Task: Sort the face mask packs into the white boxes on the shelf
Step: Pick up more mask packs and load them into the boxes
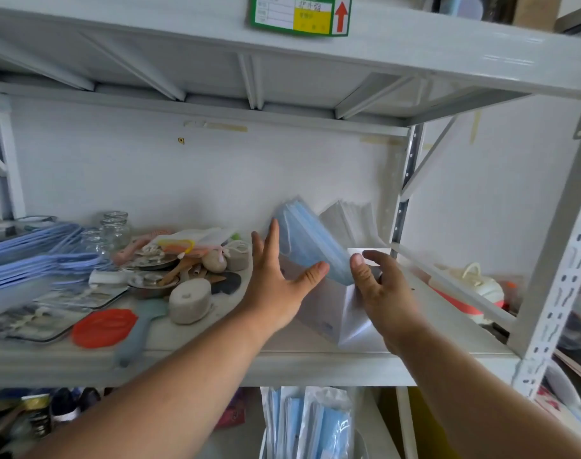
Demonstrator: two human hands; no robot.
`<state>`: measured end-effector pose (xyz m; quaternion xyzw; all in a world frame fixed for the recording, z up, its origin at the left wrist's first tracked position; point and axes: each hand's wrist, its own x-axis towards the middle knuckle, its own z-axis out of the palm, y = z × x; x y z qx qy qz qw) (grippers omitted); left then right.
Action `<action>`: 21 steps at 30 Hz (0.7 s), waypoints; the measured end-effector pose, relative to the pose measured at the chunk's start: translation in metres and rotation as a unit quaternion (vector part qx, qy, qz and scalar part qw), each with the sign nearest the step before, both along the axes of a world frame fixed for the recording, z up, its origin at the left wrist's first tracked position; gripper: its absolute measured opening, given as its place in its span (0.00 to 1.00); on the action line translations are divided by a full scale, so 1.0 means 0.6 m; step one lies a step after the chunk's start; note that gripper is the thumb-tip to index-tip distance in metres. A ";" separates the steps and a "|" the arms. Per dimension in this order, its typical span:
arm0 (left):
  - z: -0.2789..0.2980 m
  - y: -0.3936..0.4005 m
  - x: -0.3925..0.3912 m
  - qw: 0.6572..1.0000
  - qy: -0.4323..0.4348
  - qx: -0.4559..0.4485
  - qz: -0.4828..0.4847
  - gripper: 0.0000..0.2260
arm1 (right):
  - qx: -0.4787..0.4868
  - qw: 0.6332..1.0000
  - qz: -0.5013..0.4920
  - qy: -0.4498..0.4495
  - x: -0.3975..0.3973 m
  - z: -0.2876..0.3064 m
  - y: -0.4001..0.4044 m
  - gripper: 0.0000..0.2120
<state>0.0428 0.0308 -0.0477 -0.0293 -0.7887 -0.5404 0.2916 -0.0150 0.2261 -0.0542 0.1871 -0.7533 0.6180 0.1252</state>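
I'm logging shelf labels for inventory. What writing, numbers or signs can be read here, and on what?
Green-bordered label on the upper shelf beam: a red arrow pointing up is clear; its printed lines and handwriting are too blurred to read.
White box: small bluish print, too small to read.
Nothing else legible.

green-bordered label (300, 14) on shelf beam (448, 51), red up arrow, writing illegible
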 end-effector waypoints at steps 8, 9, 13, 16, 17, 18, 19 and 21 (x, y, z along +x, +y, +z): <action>-0.040 -0.009 -0.018 0.992 -0.009 0.104 -0.068 0.60 | -0.019 1.000 -0.004 0.006 0.005 -0.027 -0.033 0.38; -0.040 -0.011 -0.018 0.990 -0.008 0.115 -0.087 0.60 | -0.013 1.000 0.001 0.010 0.007 -0.026 -0.033 0.35; -0.038 -0.016 -0.025 0.986 -0.032 0.096 -0.136 0.60 | -0.010 1.000 0.020 0.007 0.008 -0.022 -0.030 0.31; -0.037 -0.022 -0.034 0.990 -0.073 0.036 -0.114 0.60 | 0.011 0.999 0.037 -0.009 0.011 -0.015 -0.029 0.22; -0.036 -0.025 -0.037 0.991 -0.081 0.024 -0.108 0.59 | 0.025 0.999 0.041 -0.015 0.009 -0.013 -0.028 0.21; -0.035 -0.031 -0.040 0.991 -0.085 0.020 -0.101 0.57 | 0.036 0.998 0.047 -0.020 0.004 -0.014 -0.026 0.22; -0.033 -0.037 -0.045 0.991 -0.087 0.022 -0.097 0.54 | 0.051 0.997 0.053 -0.022 -0.003 -0.015 -0.025 0.22; -0.032 -0.044 -0.053 0.992 -0.079 0.027 -0.092 0.42 | 0.074 0.995 0.058 -0.025 -0.020 -0.021 -0.028 0.23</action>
